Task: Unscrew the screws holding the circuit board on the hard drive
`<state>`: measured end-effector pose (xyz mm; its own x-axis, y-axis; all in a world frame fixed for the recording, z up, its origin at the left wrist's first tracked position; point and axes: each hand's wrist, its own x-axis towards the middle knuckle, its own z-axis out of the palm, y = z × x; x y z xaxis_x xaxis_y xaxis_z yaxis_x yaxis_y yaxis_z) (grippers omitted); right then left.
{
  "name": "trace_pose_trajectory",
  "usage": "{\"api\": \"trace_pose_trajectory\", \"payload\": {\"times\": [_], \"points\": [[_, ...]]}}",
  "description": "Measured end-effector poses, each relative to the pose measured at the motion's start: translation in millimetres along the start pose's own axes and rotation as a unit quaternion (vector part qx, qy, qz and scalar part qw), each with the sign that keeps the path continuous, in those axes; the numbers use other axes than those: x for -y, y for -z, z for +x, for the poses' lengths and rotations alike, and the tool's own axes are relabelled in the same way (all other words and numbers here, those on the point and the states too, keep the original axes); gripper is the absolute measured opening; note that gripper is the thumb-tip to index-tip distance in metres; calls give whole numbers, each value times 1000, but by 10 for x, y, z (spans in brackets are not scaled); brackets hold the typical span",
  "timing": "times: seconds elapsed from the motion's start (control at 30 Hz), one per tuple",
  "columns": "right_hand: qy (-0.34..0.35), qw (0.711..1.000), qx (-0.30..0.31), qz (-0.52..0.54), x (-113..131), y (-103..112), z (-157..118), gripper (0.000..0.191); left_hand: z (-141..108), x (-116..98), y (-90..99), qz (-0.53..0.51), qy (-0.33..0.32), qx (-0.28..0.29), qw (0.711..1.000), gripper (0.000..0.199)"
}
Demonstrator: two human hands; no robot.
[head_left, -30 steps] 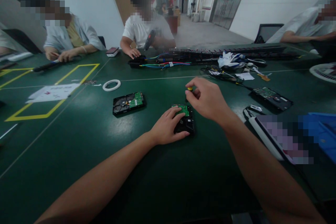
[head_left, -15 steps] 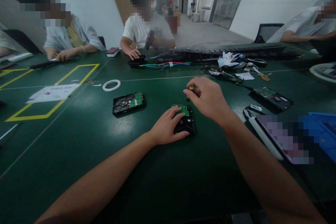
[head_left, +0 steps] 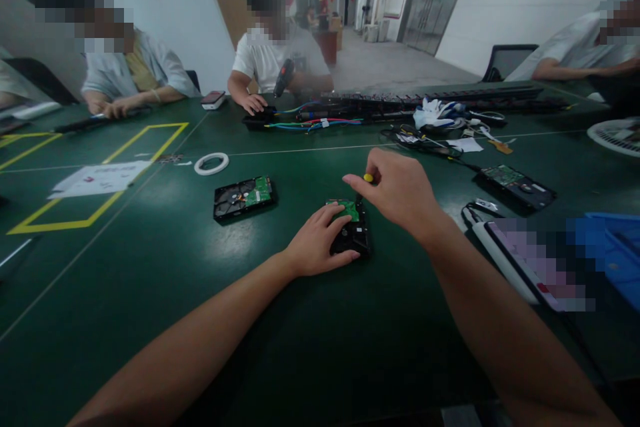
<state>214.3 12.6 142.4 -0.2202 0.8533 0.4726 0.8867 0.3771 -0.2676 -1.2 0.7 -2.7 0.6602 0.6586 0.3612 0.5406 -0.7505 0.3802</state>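
Note:
A black hard drive (head_left: 361, 235) with a green circuit board lies on the table in front of me. My left hand (head_left: 316, 240) rests over it and holds it down, fingers across the top and thumb along the near side. Just above the drive's far right corner is my right hand (head_left: 400, 190), its fingers curled round a small screwdriver (head_left: 369, 178). The yellow end of the handle shows beside the thumb, while the fingers hide most of the rest. Whether the tip meets a screw I cannot tell.
Left of my hands lies a second hard drive (head_left: 244, 199), with a white tape roll (head_left: 211, 163) behind it. Another drive (head_left: 515, 188) is at the right, near a white-edged device (head_left: 510, 263) and a blue bin (head_left: 613, 247). Cables (head_left: 315, 123) and co-workers are across the table.
My right hand has turned slightly; its thumb now extends left and the screwdriver handle shows end-on. My left hand stays on the hard drive.

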Motion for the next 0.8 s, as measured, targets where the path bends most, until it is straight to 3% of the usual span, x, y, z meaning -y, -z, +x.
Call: {"api": "trace_pose_trajectory", "payload": {"times": [0.23, 0.57, 0.8], "points": [[53, 996, 0, 76, -48, -28, 5, 9, 0, -1, 1, 9, -2, 1, 1000, 84], [90, 991, 14, 101, -65, -36, 8, 38, 11, -7, 2, 6, -4, 3, 1000, 83], [58, 994, 2, 90, -101, -76, 15, 35, 10, -6, -3, 9, -4, 1, 1000, 83]]}}
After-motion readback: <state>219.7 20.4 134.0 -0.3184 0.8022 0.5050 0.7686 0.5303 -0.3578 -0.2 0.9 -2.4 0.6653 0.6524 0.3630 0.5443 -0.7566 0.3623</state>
